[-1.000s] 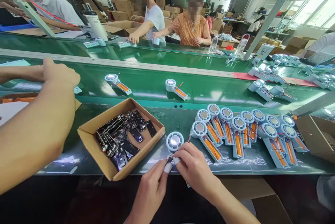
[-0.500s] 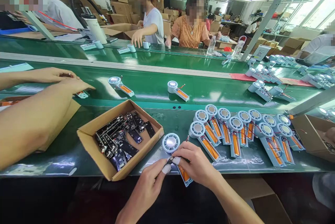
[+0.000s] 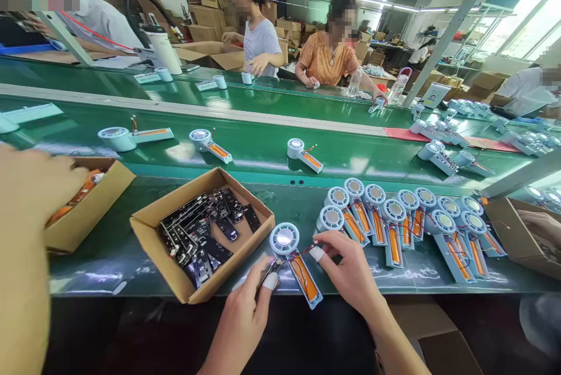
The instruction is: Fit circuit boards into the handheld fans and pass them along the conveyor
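Note:
A light-blue handheld fan body (image 3: 284, 239) lies on the bench between my hands, its round head away from me and its handle, holding an orange battery (image 3: 305, 279), towards me. Pinched in my left hand (image 3: 243, 308) is a small dark circuit board (image 3: 268, 274), just left of the handle. My right hand (image 3: 348, 273), on the other side, has thumb and forefinger closed on the end of a thin red-and-black wire (image 3: 301, 252) that crosses above the handle. White covers wrap both thumb tips.
An open cardboard box (image 3: 151, 246) of circuit boards stands left of the fan body. Several similar fan bodies (image 3: 394, 211) sit to the right. More lie on the green belt (image 3: 245, 129) beyond. A co-worker's arm (image 3: 26, 246) reaches in at left, near a box of orange batteries (image 3: 105, 202).
My hands have drawn apart: the right moved right with the wire end, the left slightly left with the circuit board. The co-worker's arm shifted left, uncovering another fan body on the belt.

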`<state>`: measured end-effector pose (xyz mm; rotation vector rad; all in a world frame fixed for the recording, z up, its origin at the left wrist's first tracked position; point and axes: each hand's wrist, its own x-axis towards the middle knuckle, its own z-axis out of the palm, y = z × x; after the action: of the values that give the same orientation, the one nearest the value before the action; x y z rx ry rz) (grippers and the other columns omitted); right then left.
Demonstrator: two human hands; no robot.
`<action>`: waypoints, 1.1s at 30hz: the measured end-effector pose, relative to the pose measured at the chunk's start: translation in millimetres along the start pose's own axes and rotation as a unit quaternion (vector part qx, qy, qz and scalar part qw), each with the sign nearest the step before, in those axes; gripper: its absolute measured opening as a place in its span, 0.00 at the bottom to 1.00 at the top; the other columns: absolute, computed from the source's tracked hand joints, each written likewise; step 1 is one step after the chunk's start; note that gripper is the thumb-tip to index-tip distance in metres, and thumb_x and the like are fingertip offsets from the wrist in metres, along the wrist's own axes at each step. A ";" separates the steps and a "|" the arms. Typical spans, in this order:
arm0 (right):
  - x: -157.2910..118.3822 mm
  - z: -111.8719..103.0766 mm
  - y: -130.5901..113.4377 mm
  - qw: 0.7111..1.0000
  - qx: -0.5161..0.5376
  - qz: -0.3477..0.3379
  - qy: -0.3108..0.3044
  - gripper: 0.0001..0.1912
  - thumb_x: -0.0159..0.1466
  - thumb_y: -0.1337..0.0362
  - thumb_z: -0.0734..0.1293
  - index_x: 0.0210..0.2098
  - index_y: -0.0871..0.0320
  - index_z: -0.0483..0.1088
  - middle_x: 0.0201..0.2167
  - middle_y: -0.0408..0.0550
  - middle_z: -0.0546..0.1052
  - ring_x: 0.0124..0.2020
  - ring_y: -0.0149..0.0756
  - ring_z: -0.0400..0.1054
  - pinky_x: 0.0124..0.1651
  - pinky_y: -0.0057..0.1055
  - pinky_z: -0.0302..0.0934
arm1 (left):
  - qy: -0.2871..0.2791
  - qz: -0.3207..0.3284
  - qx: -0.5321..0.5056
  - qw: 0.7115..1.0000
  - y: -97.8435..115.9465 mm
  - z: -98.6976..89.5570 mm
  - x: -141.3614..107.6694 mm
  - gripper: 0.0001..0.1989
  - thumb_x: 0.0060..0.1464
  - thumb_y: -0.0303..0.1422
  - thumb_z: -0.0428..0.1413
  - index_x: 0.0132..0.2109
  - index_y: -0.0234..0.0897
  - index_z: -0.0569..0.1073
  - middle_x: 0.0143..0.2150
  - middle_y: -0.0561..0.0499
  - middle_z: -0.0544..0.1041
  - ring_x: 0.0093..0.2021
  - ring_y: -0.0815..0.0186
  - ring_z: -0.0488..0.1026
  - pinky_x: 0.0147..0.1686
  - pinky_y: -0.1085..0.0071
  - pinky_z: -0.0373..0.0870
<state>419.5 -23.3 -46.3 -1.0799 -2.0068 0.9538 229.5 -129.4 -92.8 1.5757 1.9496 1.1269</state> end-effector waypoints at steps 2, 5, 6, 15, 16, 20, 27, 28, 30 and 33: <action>3.8 2.4 -5.6 0.999 0.013 -0.029 -0.025 0.08 0.66 0.68 0.64 0.39 0.55 0.77 0.36 0.47 0.81 0.35 0.36 0.74 0.40 0.30 0.69 | 0.003 -0.016 -0.015 1.000 2.1 0.0 2.0 0.20 0.64 0.40 0.47 0.54 0.36 0.76 0.50 0.42 0.84 0.44 0.56 0.84 0.42 0.66 0.81; 7.1 6.9 -10.5 0.998 0.051 -0.044 -0.021 0.10 0.67 0.68 0.64 0.38 0.55 0.78 0.38 0.47 0.82 0.41 0.37 0.77 0.46 0.31 0.70 | -0.014 -0.025 -0.044 0.999 4.8 0.2 8.1 0.20 0.64 0.40 0.47 0.53 0.37 0.77 0.50 0.42 0.83 0.46 0.55 0.82 0.43 0.64 0.80; 7.5 8.2 -10.2 0.997 0.071 -0.031 -0.022 0.10 0.67 0.68 0.64 0.38 0.55 0.78 0.38 0.47 0.82 0.41 0.37 0.77 0.46 0.31 0.70 | -0.026 -0.028 -0.056 0.998 5.2 0.1 10.5 0.21 0.64 0.41 0.47 0.54 0.37 0.77 0.50 0.42 0.83 0.46 0.55 0.82 0.43 0.64 0.80; 15.5 -3.4 1.7 0.989 0.094 -0.066 -0.097 0.10 0.67 0.68 0.66 0.43 0.54 0.79 0.39 0.47 0.81 0.41 0.36 0.75 0.45 0.31 0.69 | -0.036 -0.049 -0.100 0.993 2.8 -0.8 15.6 0.21 0.62 0.42 0.49 0.53 0.37 0.78 0.46 0.43 0.83 0.43 0.57 0.81 0.39 0.65 0.80; 17.1 -4.6 0.3 0.988 0.091 -0.075 -0.103 0.10 0.67 0.69 0.65 0.42 0.54 0.79 0.38 0.46 0.81 0.41 0.36 0.75 0.46 0.32 0.69 | -0.030 -0.053 -0.098 0.993 3.1 -0.4 14.3 0.21 0.62 0.42 0.49 0.52 0.37 0.78 0.45 0.43 0.83 0.42 0.57 0.81 0.38 0.66 0.80; 21.8 2.1 -6.6 0.988 0.106 -0.067 -0.089 0.07 0.67 0.68 0.67 0.39 0.55 0.79 0.36 0.46 0.81 0.38 0.36 0.75 0.43 0.31 0.69 | -0.012 -0.071 -0.091 0.993 5.8 2.8 8.4 0.20 0.62 0.42 0.49 0.55 0.38 0.76 0.43 0.44 0.83 0.33 0.61 0.79 0.33 0.67 0.78; 16.5 25.1 -9.8 0.982 0.065 -0.144 -0.103 0.08 0.67 0.70 0.65 0.38 0.56 0.77 0.38 0.48 0.78 0.40 0.36 0.74 0.44 0.31 0.69 | -0.009 -0.056 -0.086 0.995 15.3 1.7 -0.5 0.16 0.64 0.38 0.45 0.49 0.40 0.75 0.23 0.55 0.72 0.21 0.65 0.71 0.23 0.72 0.70; 14.4 26.5 -9.7 0.982 0.047 -0.155 -0.098 0.09 0.68 0.71 0.65 0.39 0.56 0.77 0.38 0.48 0.79 0.40 0.36 0.74 0.44 0.31 0.69 | -0.014 -0.063 -0.092 0.994 18.3 0.2 -1.0 0.16 0.65 0.38 0.45 0.48 0.40 0.75 0.22 0.56 0.70 0.19 0.66 0.70 0.22 0.72 0.69; 10.2 28.2 -10.3 0.979 0.003 -0.178 -0.095 0.10 0.69 0.71 0.63 0.42 0.56 0.77 0.38 0.50 0.79 0.41 0.38 0.73 0.45 0.33 0.69 | -0.023 -0.079 -0.114 0.990 24.2 -2.7 -1.0 0.17 0.65 0.39 0.44 0.48 0.39 0.75 0.22 0.56 0.70 0.18 0.67 0.68 0.20 0.73 0.66; 5.1 28.4 -12.6 0.971 -0.041 -0.205 -0.119 0.12 0.71 0.71 0.61 0.47 0.57 0.75 0.41 0.52 0.78 0.44 0.39 0.72 0.47 0.34 0.70 | -0.032 -0.092 -0.146 0.985 27.9 -3.4 1.1 0.18 0.65 0.44 0.46 0.47 0.39 0.75 0.21 0.58 0.67 0.17 0.68 0.65 0.17 0.73 0.64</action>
<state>389.4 -32.0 -49.5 -0.5718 -2.3617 0.8126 244.1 -128.3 -68.8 1.2383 1.7538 1.2047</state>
